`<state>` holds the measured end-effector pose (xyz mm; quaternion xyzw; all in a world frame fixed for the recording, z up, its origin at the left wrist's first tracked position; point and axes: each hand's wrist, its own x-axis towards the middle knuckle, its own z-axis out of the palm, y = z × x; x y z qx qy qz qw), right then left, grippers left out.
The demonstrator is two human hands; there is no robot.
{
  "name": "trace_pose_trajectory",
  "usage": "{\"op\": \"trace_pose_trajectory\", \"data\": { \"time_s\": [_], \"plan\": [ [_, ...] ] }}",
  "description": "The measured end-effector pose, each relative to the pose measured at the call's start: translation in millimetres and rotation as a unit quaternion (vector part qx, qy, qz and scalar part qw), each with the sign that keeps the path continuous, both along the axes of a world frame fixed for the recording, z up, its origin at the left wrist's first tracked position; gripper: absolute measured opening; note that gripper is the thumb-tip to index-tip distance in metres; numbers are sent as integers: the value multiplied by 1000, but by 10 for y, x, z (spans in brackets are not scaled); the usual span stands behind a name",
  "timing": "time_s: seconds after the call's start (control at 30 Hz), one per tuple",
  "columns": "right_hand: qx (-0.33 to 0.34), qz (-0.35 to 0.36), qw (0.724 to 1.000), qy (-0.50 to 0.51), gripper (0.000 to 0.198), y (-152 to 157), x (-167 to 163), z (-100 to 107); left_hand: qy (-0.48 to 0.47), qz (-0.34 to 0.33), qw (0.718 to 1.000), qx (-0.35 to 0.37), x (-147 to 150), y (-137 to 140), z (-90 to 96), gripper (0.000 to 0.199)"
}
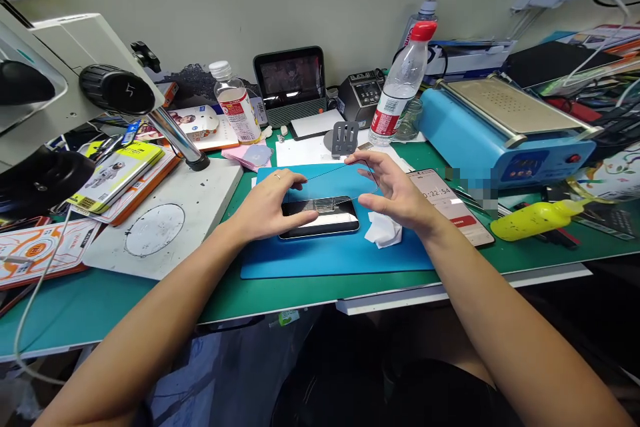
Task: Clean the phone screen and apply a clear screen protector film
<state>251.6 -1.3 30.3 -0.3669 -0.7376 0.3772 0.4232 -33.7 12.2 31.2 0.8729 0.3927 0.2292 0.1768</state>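
Between my left hand (273, 208) and my right hand (393, 193), a clear, thin screen protector (326, 173) with a dark edge is held by its two ends. It is tilted above a phone (320, 221) that lies face up on the blue mat (310, 263). The phone's dark glass reflects light. My left thumb hangs over the phone's left part, and it is unclear whether it touches. My right thumb and fingers are curved around the sheet's right end. A crumpled white wipe (384, 230) lies beneath my right hand.
To the right are a second phone (443, 203) showing a timer, a yellow squeeze bottle (535, 219) and a blue heating-plate machine (500, 133). A microscope stand (155, 233) occupies the left. Behind stand plastic bottles (395, 93) and a small screen (290, 80).
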Motion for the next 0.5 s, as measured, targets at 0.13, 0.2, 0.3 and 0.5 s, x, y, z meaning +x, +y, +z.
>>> {"op": "trace_pose_trajectory", "data": {
  "time_s": [0.13,0.2,0.3,0.5],
  "plan": [
    [3,19,999,-35,64,-19,2,-3,80,-3,996,37,-62,-48,148,61],
    [-6,17,997,-69,68,-50,9,12,137,-12,989,54,-95,-80,218,64],
    [2,9,992,-125,75,-101,49,24,148,-29,986,66,-133,-114,235,65],
    [-17,13,998,-67,80,-110,139,-96,105,-63,992,27,-239,-118,66,98]
  ]
}}
